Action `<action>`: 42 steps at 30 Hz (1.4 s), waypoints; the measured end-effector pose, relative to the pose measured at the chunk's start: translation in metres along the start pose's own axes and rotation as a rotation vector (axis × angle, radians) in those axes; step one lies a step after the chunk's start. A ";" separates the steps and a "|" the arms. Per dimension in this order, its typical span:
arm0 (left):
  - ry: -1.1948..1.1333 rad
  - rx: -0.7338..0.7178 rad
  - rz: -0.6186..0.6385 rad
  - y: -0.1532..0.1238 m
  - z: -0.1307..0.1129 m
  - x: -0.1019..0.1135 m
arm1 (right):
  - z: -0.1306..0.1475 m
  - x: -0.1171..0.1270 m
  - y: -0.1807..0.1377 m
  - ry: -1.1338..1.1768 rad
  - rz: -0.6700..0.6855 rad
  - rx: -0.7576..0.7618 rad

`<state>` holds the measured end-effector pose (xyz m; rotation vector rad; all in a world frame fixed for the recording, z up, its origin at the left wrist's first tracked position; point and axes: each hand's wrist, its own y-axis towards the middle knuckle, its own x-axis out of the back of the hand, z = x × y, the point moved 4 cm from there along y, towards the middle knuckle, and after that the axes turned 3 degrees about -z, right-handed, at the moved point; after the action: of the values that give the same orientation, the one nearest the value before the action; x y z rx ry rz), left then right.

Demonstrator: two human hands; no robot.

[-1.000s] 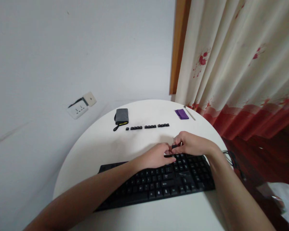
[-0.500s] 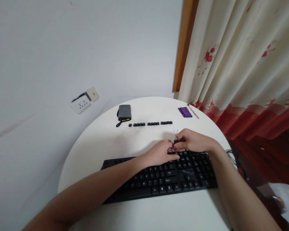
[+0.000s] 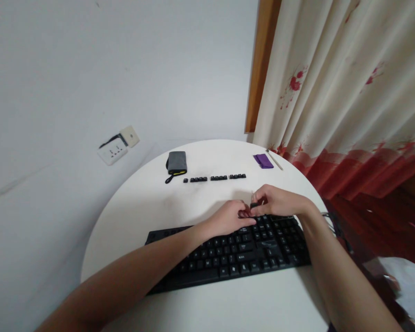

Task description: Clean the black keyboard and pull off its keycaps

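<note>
A black keyboard [image 3: 245, 256] lies across the near half of the round white table. Over its far edge, right of the middle, my two hands meet at the fingertips. My right hand [image 3: 275, 201] pinches a wire keycap puller by its black handle [image 3: 254, 205]; thin wire shows faintly above it, and its lower end is hidden. Close against it on the left, my left hand [image 3: 230, 217] has its fingers curled, with the thumb resting along the top keys. Whatever lies between the left fingertips is hidden. Several loose black keycaps [image 3: 218, 178] stand in a row beyond the hands.
Behind the keycap row lie a grey pouch [image 3: 177, 161] with a loop, a purple pouch [image 3: 263, 161] and a thin stick-like tool [image 3: 274, 160]. A cable [image 3: 330, 221] hangs at the table's right edge. A wall socket [image 3: 112, 151] is on the left, a curtain [image 3: 332, 92] on the right.
The view has shifted slightly. The puller's wire prongs, clear above my right hand before, now show only faintly. Both hands stay at the same part of the keyboard; the keycap row is unchanged.
</note>
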<state>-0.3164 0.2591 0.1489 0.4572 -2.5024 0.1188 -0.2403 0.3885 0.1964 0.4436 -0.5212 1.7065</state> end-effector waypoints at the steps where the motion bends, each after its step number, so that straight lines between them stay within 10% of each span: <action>1: 0.010 -0.004 0.009 0.000 0.000 0.000 | 0.002 -0.001 -0.004 0.005 0.036 -0.018; 13: -0.012 -0.017 0.010 0.002 0.005 -0.002 | -0.005 0.002 0.007 -0.011 -0.023 0.050; 22: -0.181 -0.007 -0.125 0.005 0.007 0.000 | -0.011 0.005 0.021 -0.006 -0.320 0.021; 27: 0.028 -0.173 -0.407 0.001 -0.007 0.026 | -0.010 0.010 0.025 0.107 -0.524 0.050; 42: 0.809 -0.343 -0.379 -0.008 -0.026 0.020 | -0.017 0.001 0.030 -0.021 -0.509 0.029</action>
<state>-0.3152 0.2500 0.1813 0.5838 -1.5735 -0.2306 -0.2705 0.3942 0.1795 0.5618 -0.3592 1.2217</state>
